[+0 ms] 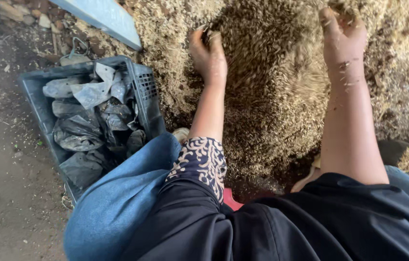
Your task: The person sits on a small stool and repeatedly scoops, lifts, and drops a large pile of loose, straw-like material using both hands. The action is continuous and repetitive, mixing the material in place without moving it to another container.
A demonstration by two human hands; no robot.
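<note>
Ground: packed brown dirt floor [6,193], scattered with small stones and chaff. A large heap of pale tan chopped straw and husk [272,106] fills the upper right and centre, sloping down toward the person's knees; its middle blurs where loose material slides.

Left of the heap, touching its edge: a dark grey slotted plastic crate [144,87] holding crumpled black and grey plastic bags [88,121]. A flat pale blue sheet [103,17] lies above the crate, its corner on the heap.

Left hand [208,55]: fingers curled, clenched into the husk, tips buried. Right hand [342,41]: pressed into the heap higher up, fingertips hidden in husk; grip cannot be told. Chaff flecks cling to the right wrist.
</note>
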